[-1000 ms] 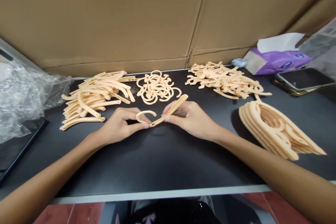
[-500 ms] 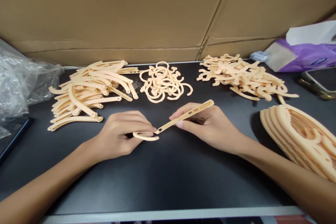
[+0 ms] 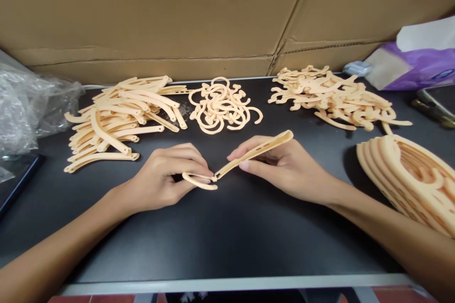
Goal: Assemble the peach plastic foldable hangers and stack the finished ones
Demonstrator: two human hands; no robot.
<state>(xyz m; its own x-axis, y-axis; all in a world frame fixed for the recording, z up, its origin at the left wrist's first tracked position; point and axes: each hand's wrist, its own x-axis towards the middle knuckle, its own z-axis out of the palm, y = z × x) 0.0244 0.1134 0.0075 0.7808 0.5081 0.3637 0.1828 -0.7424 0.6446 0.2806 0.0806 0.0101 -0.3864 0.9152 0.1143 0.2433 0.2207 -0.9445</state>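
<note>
Above the middle of the black table [image 3: 227, 236], my left hand [image 3: 177, 175] is closed in a pinch on a small beige plastic hook [image 3: 201, 183], whose curved end points toward me. My right hand [image 3: 280, 165] grips a long, slightly curved beige plastic arm [image 3: 258, 151] with slots along it, between thumb and fingers. The arm slants up to the right, and its lower end meets the hook's tip at my left fingertips. Whether the two pieces are joined I cannot tell.
Behind my hands lie a pile of long arms [image 3: 121, 113], a heap of hooks [image 3: 220, 104] and a pile of curly pieces [image 3: 334, 94]. Stacked hanger-like frames [image 3: 401, 170] stand right. Plastic bags [image 3: 35, 109] lie left; a purple tissue pack [image 3: 415, 64] and cardboard [image 3: 159, 14] stand behind.
The long arm has rolled in my right hand, showing more of its curved side face. Its end still meets the hook in my left hand. The camera view has shifted slightly.
</note>
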